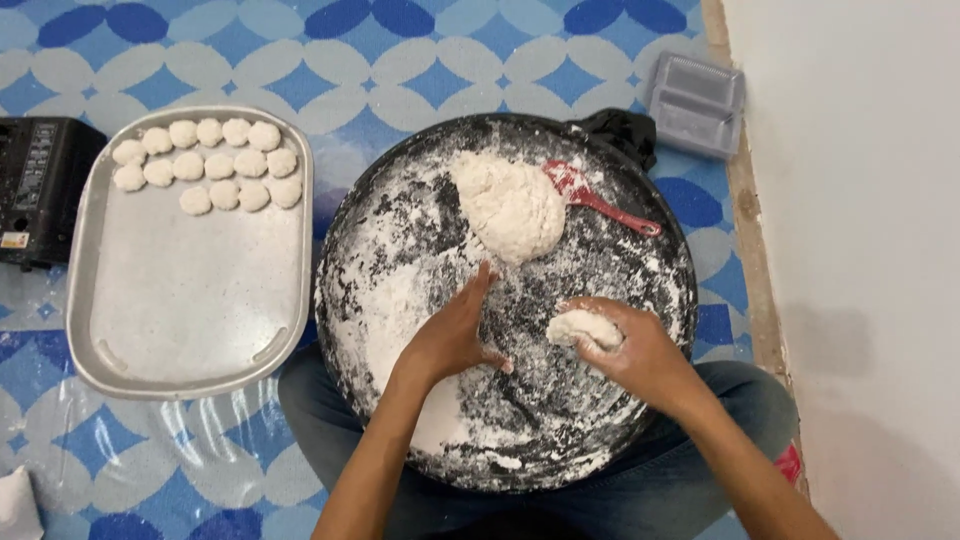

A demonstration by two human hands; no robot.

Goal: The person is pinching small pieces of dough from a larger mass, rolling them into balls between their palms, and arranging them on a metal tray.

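Observation:
A round black pan (660,235) dusted with white flour rests on my lap. My right hand (640,355) is closed around a small lump of dough (580,325) at the pan's right side. My left hand (455,335) lies flat on the floured surface near the middle, fingers pointing toward a large mound of dough (510,205) at the far side. A red spatula (595,195) lies beside that mound.
A silver tray (190,290) at the left holds several small round dough pieces (205,165) in rows at its far end. A black appliance (40,185) sits at the far left. A grey plastic container (697,103) lies near the white wall (860,250).

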